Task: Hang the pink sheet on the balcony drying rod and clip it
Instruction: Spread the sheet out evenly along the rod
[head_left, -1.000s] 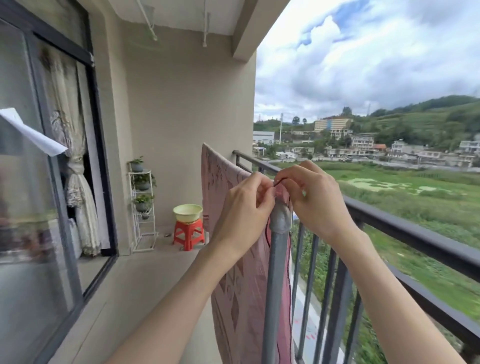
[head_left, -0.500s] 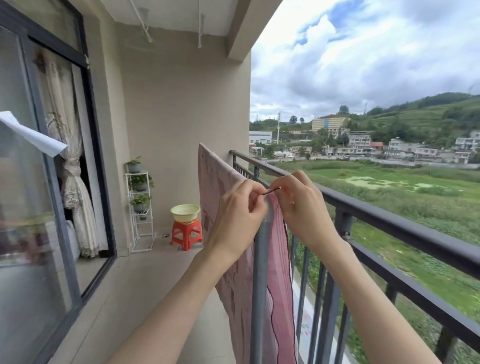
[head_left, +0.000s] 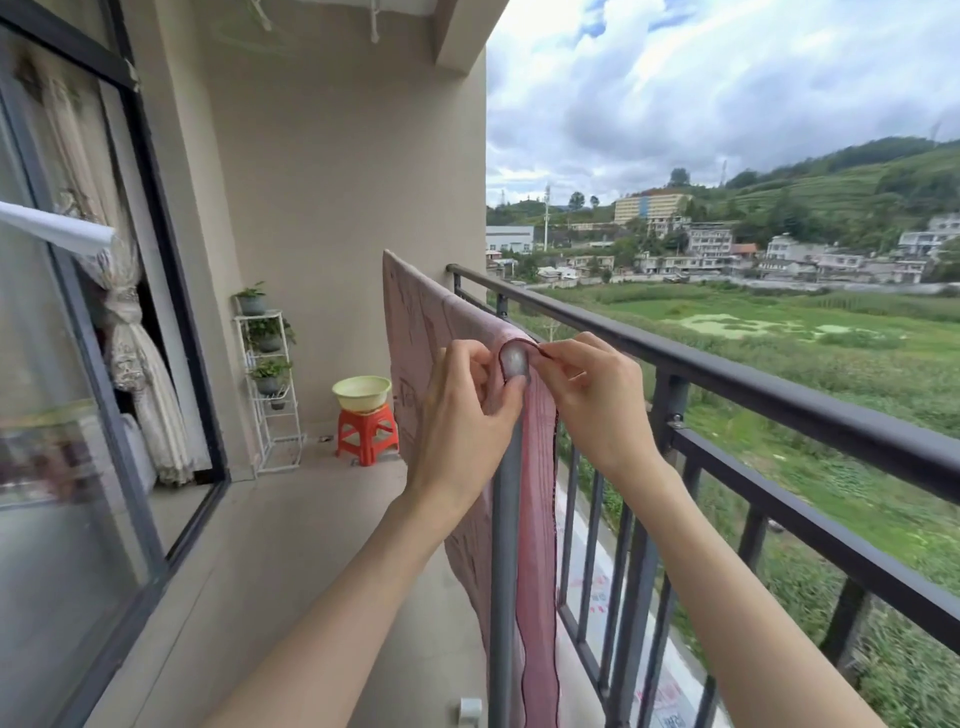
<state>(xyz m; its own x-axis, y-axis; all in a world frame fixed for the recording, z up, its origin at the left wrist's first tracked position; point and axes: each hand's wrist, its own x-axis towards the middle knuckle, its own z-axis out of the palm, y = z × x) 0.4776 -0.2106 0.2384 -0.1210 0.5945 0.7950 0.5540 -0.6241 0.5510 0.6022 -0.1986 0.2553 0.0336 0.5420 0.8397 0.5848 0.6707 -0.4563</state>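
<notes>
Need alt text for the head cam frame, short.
Two hands adjust a pink sheet draped over a grey drying rod on a balcony: the left hand grips the fabric beside the rod's end, the right hand pinches its dark edge. A black railing runs alongside, fields beyond.

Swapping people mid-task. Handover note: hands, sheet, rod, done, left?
Left hand: grips the sheet against the rod's near end.
Right hand: pinches the sheet's dark edge just right of the rod end.
Sheet: draped over the rod inside the railing, hanging down both sides.
Done: sheet hung.
Left: clipping; no clip is visible.
</notes>
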